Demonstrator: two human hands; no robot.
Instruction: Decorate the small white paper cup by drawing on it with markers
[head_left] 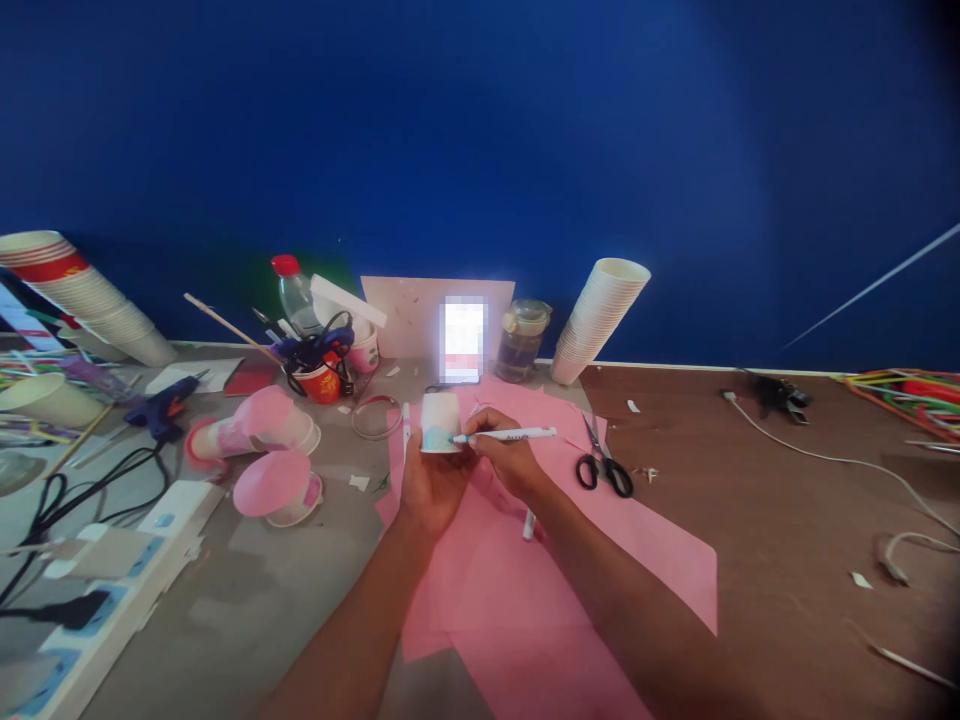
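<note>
My left hand (433, 490) is closed around a white paper cup (441, 412), held upside down with its wide rim low. Light blue colouring covers the lower part of the cup's side. Between the fingers of my right hand (504, 455) is a white marker (521, 434) lettered "Acrylic", its tip against the blue area. Beneath both arms lies pink paper (480, 590). A small white cap-like piece (529, 525) rests on this paper, below my right hand. Black-handled scissors (602, 465) lie partly open at the paper's right side.
Behind the cup glows a blurred screen (463, 340), beside a glass jar (523, 342) and a leaning stack of paper cups (600, 320). Pink-covered cups (274, 485), a glue gun (165, 408) and a power strip (127, 590) occupy the left. A white cable (825, 455) runs along the right.
</note>
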